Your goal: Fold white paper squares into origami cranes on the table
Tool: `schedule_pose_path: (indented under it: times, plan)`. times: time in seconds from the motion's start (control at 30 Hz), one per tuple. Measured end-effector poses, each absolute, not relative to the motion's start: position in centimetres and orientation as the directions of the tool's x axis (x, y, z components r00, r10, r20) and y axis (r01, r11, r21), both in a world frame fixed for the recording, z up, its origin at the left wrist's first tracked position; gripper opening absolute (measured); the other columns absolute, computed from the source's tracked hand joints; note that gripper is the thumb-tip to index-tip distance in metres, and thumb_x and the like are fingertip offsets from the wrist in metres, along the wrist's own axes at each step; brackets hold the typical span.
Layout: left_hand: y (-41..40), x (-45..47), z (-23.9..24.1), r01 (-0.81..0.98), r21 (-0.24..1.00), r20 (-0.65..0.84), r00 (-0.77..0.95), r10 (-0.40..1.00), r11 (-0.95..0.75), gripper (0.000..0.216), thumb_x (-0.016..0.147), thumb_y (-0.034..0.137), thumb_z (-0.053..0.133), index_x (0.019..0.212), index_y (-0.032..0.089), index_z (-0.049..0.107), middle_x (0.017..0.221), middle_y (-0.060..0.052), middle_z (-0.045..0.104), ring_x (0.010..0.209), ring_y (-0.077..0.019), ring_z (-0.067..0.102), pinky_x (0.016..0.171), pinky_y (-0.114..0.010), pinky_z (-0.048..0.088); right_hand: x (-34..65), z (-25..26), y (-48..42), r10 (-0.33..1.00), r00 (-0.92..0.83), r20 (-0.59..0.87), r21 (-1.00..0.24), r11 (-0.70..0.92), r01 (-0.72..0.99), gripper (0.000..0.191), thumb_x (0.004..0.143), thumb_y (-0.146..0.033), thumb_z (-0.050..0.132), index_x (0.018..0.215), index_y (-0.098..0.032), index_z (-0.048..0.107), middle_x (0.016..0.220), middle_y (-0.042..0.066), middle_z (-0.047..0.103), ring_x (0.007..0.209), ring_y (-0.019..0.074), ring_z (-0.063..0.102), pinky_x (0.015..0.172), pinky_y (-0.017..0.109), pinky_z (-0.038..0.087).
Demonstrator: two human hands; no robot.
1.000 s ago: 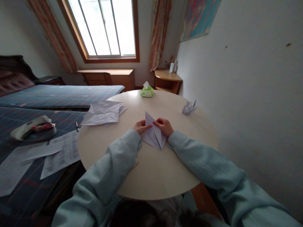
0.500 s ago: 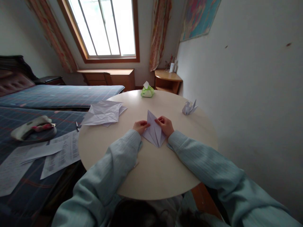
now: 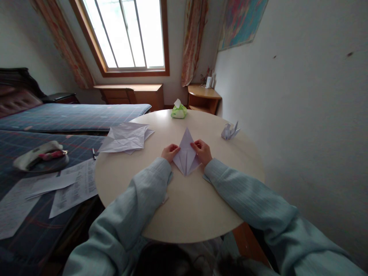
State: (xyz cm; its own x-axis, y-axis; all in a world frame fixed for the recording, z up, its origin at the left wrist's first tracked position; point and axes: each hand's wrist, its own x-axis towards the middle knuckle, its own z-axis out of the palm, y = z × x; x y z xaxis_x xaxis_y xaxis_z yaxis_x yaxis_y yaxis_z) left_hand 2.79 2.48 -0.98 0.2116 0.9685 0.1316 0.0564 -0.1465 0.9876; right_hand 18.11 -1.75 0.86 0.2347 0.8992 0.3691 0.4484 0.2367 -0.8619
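Observation:
A folded sheet of white origami paper (image 3: 186, 155) is held low over the round table, its point facing away from me and creases running down its lower half. My left hand (image 3: 170, 152) pinches its left edge between thumb and fingers. On the opposite edge, my right hand (image 3: 202, 151) pinches it the same way. A finished paper crane (image 3: 230, 131) stands farther right on the table. To the left lies a stack of creased white paper (image 3: 126, 138).
The round table (image 3: 189, 214) stands against the white wall on the right. A green tissue pack (image 3: 178, 109) sits at its far edge. At left is a bed (image 3: 74, 115) with printed sheets (image 3: 74, 188), a pen (image 3: 94, 154) and a pale pouch (image 3: 41, 155).
The paper has turned so its tip moved right and away from me and it now looks more symmetrical. Both hands stay on its edges, with only small shifts.

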Motion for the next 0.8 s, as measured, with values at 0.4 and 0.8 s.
schedule_pose_path:
  times: [0.4, 0.8]
  plan:
    - [2.3, 2.5, -0.9, 0.297, 0.909, 0.230, 0.228, 0.946, -0.293, 0.014, 0.067, 0.020, 0.049, 0.077, 0.017, 0.059, 0.049, 0.005, 0.048, 0.045, -0.0062, 0.043, 0.043, -0.016, 0.031, 18.1, 0.9, -2.1, 0.784, 0.060, 0.617, -0.538, 0.365, 0.760, 0.026, 0.066, -0.014, 0.050, 0.092, -0.016, 0.052, 0.093, 0.008, 0.051, 0.083, 0.0168, 0.048, 0.073, 0.032, 0.040]
    - [0.1, 3.0, -0.1, 0.686, 0.286, 0.377, 0.562, 0.736, -0.670, 0.028, 0.071, 0.012, 0.044, 0.092, 0.022, 0.059, 0.109, -0.004, 0.052, 0.099, -0.0183, 0.045, 0.088, -0.032, 0.033, 17.6, -0.2, -1.9, 0.947, -0.201, 0.252, -0.328, 0.279, 0.903, 0.032, 0.079, -0.028, 0.040, 0.109, -0.023, 0.049, 0.121, 0.004, 0.044, 0.114, 0.0231, 0.034, 0.092, 0.046, 0.024]
